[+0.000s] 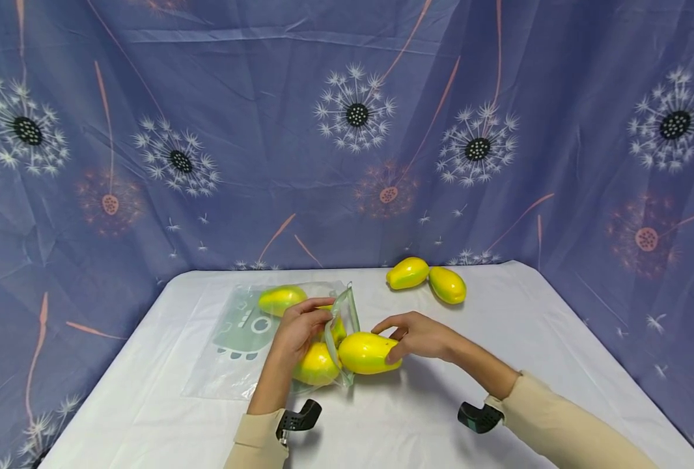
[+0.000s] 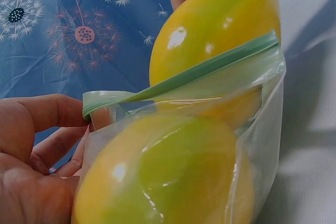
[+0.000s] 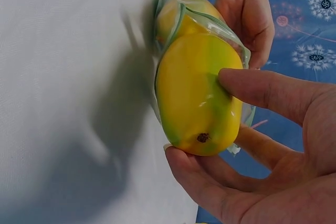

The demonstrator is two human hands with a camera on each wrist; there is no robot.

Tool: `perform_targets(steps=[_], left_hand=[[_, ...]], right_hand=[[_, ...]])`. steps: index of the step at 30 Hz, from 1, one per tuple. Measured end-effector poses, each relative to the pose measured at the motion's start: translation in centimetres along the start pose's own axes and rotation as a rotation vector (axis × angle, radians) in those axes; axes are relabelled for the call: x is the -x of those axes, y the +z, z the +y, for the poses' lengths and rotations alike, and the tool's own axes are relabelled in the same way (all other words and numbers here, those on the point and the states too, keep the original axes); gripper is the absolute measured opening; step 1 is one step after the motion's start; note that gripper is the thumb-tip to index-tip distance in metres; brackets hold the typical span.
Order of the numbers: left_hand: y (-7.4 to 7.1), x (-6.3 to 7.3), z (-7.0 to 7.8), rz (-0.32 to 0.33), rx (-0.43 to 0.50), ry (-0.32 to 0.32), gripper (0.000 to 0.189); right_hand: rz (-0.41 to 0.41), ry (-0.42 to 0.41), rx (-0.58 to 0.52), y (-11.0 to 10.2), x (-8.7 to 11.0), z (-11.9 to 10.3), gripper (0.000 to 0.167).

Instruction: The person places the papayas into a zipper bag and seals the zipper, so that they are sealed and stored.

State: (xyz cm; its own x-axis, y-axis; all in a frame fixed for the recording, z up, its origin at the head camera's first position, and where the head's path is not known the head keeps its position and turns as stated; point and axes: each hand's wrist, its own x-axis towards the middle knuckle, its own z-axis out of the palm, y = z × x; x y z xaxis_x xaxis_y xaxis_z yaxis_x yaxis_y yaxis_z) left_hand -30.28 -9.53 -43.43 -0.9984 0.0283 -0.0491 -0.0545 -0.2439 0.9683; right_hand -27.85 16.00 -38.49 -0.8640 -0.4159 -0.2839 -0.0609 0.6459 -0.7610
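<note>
My left hand (image 1: 297,333) pinches the rim of a clear zip bag (image 1: 203,374) with a green seal strip (image 2: 210,69), and the mouth stands open to the right. Inside lie a yellow-green papaya (image 1: 316,366) near the front, another papaya (image 1: 280,300) at the back, and a third one partly hidden behind the hand. Between thumb and fingers my right hand (image 1: 422,335) holds a papaya (image 3: 197,95) by its right end. The far end of that fruit is at the bag's mouth, partly behind the plastic in the left wrist view.
Two more papayas, one on the left (image 1: 408,273) and one on the right (image 1: 448,284), lie at the back of the white-covered table (image 1: 499,312). A blue dandelion-print curtain (image 1: 277,163) hangs behind and along both sides. A green cartoon print (image 1: 238,339) marks the bag.
</note>
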Motion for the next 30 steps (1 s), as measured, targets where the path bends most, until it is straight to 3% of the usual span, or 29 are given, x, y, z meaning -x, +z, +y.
perform_targets(steps=[30], left_hand=[[0.3,0.1,0.4,0.007,0.007,0.017,0.033]], right_hand=[[0.065,-0.045,-0.067,2.5,-1.7,-0.2,0.055]])
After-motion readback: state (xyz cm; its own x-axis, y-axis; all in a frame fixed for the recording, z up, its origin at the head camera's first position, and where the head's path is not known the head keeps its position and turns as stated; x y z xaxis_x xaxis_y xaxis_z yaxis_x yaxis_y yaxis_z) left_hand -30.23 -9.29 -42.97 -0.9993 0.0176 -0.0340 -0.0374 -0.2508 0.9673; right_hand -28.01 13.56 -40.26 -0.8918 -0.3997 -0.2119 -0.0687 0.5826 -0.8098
